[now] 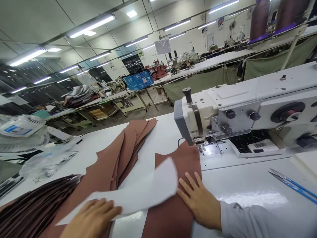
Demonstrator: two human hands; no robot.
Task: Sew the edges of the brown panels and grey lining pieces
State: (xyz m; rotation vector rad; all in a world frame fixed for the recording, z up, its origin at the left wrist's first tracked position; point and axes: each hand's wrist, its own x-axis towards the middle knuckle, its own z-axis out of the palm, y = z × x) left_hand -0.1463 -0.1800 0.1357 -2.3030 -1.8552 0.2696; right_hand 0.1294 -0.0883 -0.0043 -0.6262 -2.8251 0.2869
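My left hand [90, 218], blurred by motion, grips a white curved sheet [146, 188] near its left end. I cannot tell whether the sheet is paper or cloth; its right end is raised over a brown fabric panel [173, 215]. With fingers spread, my right hand [201, 201] lies flat on that panel, near its right edge. The panel's far end reaches the needle area of a white sewing machine [198, 115]. Left of it, a stack of brown cut panels [106, 165] lies fanned on the white table [235, 185], partly under my left hand and the sheet.
Blue-handled thread snips [294, 186] lie at the far right. Dark strips [37, 205] are bunched at the lower left, with a plastic bag [52, 162] and a white fan [22, 132] beyond. Thread cones [260, 21] stand above the machine. Other worktables fill the background.
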